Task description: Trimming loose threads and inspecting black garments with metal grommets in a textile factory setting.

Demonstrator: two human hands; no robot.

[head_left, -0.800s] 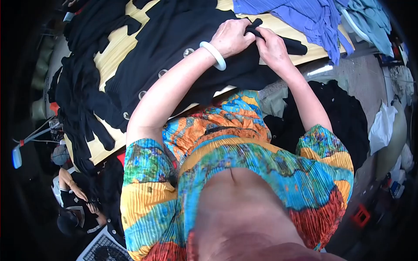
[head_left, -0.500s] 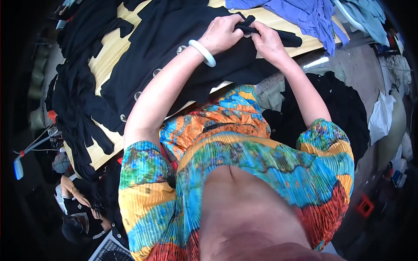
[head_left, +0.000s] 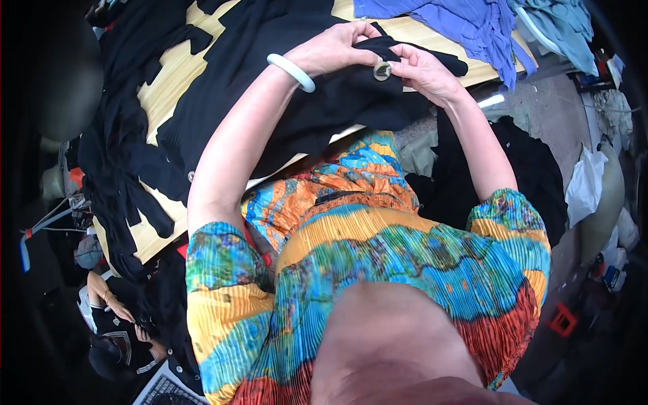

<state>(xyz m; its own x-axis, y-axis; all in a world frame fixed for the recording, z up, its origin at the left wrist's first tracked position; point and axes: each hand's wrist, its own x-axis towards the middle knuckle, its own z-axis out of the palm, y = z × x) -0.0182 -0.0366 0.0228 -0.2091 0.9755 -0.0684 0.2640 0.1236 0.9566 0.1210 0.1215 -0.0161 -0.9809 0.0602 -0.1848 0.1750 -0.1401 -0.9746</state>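
A black cardigan (head_left: 317, 111) with large round buttons lies spread over the table in front of me. At its far edge my left hand (head_left: 337, 48), a pale bangle on the wrist, pinches the cloth between thumb and fingers. Just to the right, my right hand (head_left: 428, 73) is closed on the same edge, its thumb against a shiny round button (head_left: 382, 71). The button faces up between my two thumbs. Folded cloth hides some fingertips. Another button (head_left: 191, 176) shows near the cardigan's left end, beside my left forearm.
More black garments (head_left: 128, 135) cover the light wooden table (head_left: 177, 73) at left. Purple clothes (head_left: 452, 27) lie at the far right. A dark pile (head_left: 520, 162) and a white bag (head_left: 586, 185) are right of me. Another person (head_left: 115, 331) sits lower left.
My hands have shifted slightly apart along the cardigan's edge. The button between them now faces up in plain view; before, folded cloth and fingers mostly covered it.
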